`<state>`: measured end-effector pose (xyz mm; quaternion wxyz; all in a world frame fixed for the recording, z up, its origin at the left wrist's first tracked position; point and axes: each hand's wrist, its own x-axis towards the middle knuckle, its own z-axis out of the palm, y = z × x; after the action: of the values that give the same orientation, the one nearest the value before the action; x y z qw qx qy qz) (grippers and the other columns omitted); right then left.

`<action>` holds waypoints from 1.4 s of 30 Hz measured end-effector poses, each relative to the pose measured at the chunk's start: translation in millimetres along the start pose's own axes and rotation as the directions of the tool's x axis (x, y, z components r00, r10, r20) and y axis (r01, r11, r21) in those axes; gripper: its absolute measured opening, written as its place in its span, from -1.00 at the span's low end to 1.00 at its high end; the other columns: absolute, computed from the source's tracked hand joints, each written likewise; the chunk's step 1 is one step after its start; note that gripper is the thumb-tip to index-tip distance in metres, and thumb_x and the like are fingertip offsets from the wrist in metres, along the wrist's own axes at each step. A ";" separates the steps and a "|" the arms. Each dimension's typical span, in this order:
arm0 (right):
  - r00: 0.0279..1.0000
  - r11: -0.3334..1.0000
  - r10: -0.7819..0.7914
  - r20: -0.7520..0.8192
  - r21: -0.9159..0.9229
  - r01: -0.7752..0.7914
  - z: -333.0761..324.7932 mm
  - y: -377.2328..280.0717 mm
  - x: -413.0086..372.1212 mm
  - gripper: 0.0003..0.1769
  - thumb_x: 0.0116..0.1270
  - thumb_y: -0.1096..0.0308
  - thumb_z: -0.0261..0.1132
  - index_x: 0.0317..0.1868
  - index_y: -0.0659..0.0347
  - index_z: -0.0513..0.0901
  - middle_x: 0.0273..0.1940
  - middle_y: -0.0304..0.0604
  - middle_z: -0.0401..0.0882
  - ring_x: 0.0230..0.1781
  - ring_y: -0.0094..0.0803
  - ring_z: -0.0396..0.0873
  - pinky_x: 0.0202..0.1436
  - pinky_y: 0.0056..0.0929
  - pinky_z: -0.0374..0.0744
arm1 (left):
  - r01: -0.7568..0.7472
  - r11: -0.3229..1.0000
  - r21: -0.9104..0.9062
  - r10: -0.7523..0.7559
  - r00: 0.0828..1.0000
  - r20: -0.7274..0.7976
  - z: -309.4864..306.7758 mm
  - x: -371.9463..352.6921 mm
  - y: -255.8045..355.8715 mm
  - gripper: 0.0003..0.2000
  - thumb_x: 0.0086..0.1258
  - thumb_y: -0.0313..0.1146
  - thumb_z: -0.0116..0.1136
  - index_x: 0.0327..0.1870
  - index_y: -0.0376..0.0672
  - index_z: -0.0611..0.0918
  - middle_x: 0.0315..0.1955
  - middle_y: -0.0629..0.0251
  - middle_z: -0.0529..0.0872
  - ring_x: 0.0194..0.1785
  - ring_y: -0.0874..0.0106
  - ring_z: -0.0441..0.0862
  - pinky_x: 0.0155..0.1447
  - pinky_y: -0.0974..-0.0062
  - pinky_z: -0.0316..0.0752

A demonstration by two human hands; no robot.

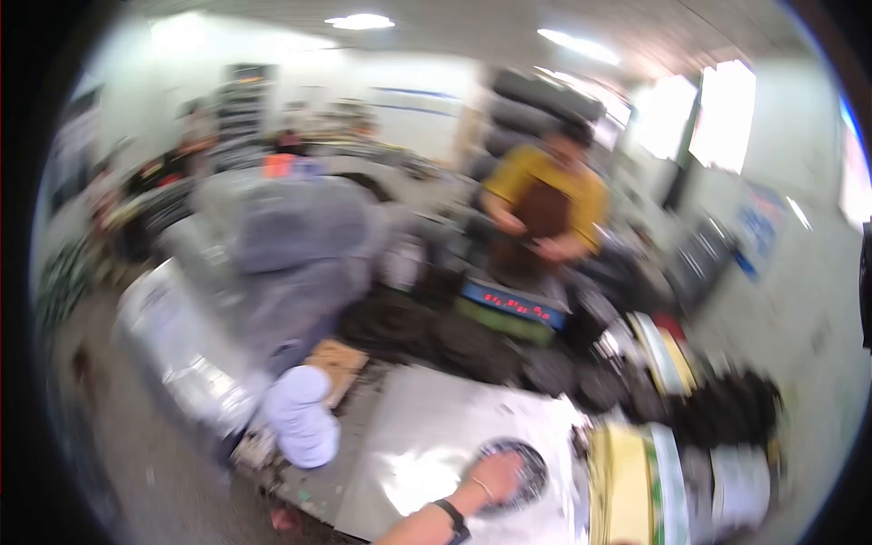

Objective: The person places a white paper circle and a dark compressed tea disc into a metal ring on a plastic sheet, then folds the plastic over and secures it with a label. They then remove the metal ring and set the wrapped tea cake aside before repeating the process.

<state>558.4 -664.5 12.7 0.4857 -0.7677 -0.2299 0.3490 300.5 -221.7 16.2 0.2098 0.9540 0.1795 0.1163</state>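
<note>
L. hand (498, 476), dark watch (452, 518) at the wrist, lies on a dark round bundle (534, 479) at approx. 5 o'clock in frame, atop a shiny pale worktop (400, 400); w/ the blur, can't tell if it grips or merely presses. R. hand out of view. Bundle looks light, prob. soft; glossy flecks suggest a slick surface, so the rim at 3 & 9 o'clock seems the surest hold. White discs (307, 427) sit at its 9–10 o'clock, a yellow stack (618, 490) at 3.

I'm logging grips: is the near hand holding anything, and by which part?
The near hand lies over a dark round item; blur hides whether it grips, or where.
</note>
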 end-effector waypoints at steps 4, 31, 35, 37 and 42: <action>0.720 0.961 -0.239 -0.652 -0.263 0.081 5.3 10.2 -15.7 -0.86 0.39 0.46 0.38 -0.08 0.28 0.71 -0.32 -0.19 0.76 -0.29 -0.40 0.71 -0.27 -0.41 0.62 | -0.083 0.979 0.184 0.077 0.996 0.039 23.1 3.6 -17.2 -0.37 0.57 -0.03 0.04 0.54 -0.24 0.41 0.55 0.08 0.41 0.62 0.15 0.29 0.67 0.12 0.15; 0.253 0.804 -0.280 -0.926 -0.370 -0.466 -142.4 82.1 -33.8 -0.82 0.43 0.29 0.38 -0.14 0.23 0.81 -0.24 -0.08 0.82 -0.33 -0.31 0.72 -0.18 -0.32 0.62 | -0.130 0.957 0.260 0.079 0.977 0.196 -5.3 7.0 10.3 -0.15 0.43 0.00 0.26 0.64 -0.26 0.23 0.65 0.00 0.21 0.72 0.07 0.08 0.72 0.05 -0.04; 0.163 0.937 0.325 -0.932 0.340 0.077 -337.5 219.5 -133.6 -0.57 0.51 0.17 0.25 0.21 0.29 0.67 0.08 0.06 0.73 -0.28 -0.26 0.71 -0.34 -0.33 0.63 | -0.079 0.966 0.247 0.026 0.977 0.210 -9.2 12.0 17.0 -0.14 0.44 0.14 0.24 0.60 -0.29 0.30 0.62 -0.04 0.26 0.70 0.12 0.13 0.72 0.10 0.02; 0.139 0.937 0.335 -0.932 0.345 0.058 -301.1 124.7 -145.1 -0.48 0.57 0.05 0.17 0.36 0.19 0.61 0.22 0.03 0.68 -0.19 -0.32 0.71 -0.50 -0.53 0.49 | -0.092 0.970 0.223 0.056 0.985 0.163 -9.0 12.2 13.5 -0.12 0.45 0.21 0.21 0.60 -0.29 0.30 0.61 -0.01 0.30 0.69 0.16 0.17 0.72 0.15 0.03; 0.446 0.927 -0.144 -0.883 -0.279 -0.253 -217.1 167.6 -39.2 -0.40 0.50 0.09 0.39 0.29 0.45 0.58 0.20 0.17 0.65 0.14 -0.12 0.65 0.22 -0.16 0.62 | -0.030 0.989 0.144 0.008 0.989 0.149 -11.5 10.5 10.9 -0.12 0.40 0.18 0.29 0.58 -0.27 0.33 0.60 0.03 0.33 0.67 0.18 0.22 0.71 0.14 0.06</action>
<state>700.1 -889.5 -65.2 0.3671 -0.9190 0.0238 -0.1415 309.8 -222.8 32.7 0.1512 0.9745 0.1623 0.0337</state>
